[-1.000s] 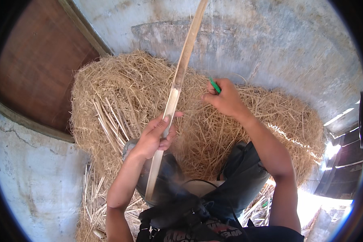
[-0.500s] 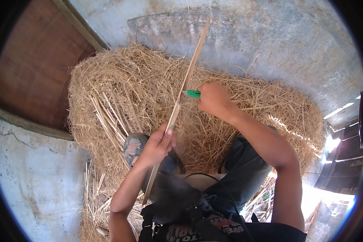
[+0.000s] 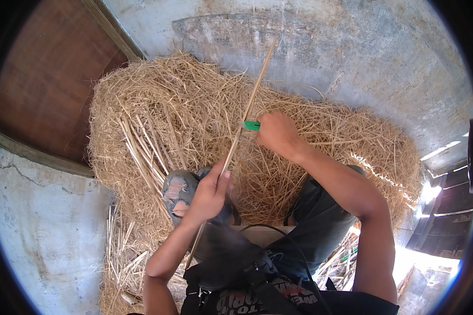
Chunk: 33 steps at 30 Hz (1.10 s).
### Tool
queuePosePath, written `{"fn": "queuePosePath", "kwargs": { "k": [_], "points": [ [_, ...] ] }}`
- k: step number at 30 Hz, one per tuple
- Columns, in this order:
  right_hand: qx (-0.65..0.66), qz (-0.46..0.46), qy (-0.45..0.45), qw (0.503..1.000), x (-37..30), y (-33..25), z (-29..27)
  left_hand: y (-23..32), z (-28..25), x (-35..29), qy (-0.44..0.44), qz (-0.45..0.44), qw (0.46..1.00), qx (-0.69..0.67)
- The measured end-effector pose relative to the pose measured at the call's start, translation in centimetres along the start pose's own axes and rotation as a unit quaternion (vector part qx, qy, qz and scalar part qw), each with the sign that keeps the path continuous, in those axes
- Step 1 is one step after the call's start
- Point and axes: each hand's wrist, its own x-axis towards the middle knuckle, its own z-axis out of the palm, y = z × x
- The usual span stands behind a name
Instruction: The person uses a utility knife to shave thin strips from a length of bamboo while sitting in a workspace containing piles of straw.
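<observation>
A long, thin strip of split wood or bamboo [image 3: 258, 84] slants from near my lap up toward the far wall. My left hand [image 3: 210, 193] is closed round its lower half, thumb along the top. In my right hand [image 3: 277, 133] is a green-handled utility knife [image 3: 252, 125], gripped in a fist. The knife's tip meets the strip a little above its middle, beyond my left hand. Most of the knife's handle is hidden inside my fist. The strip's lower end runs beneath my left wrist and shows again beside my leg.
A deep heap of dry shavings or straw [image 3: 194, 105] surrounds my legs. Several pale cut strips [image 3: 142, 144] lie on it, left of my knee [image 3: 177, 191]. A concrete wall [image 3: 352, 58] curves round the far side; a brown panel [image 3: 52, 79] stands at left.
The strip has turned on its long axis, now showing a narrower side. The knife has stayed at nearly the same spot on it. My left hand has shifted only slightly.
</observation>
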Motion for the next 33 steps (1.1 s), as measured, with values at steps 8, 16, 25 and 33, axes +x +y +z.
{"fn": "queuePosePath", "kwargs": {
  "k": [8, 16, 25, 33],
  "points": [
    [-0.079, 0.027, -0.011, 0.996, 2.9, 2.3, 0.9, -1.4, 0.1, -0.3, 0.005, -0.017, 1.000, 0.011],
    [-0.021, 0.305, 0.141, 0.941, 5.2, 15.5, -6.0, -2.4, -1.2, -7.1, -0.085, -0.022, 0.996, 0.014],
    [0.051, 0.294, 0.164, 0.940, 2.8, 20.1, -8.0, -2.8, -5.1, -8.0, -0.084, -0.086, 0.985, -0.127],
    [0.450, 0.111, 0.005, 0.886, 0.7, 2.6, -4.8, 2.1, -1.2, -1.2, -0.134, -0.041, 0.955, -0.262]
  ]
}}
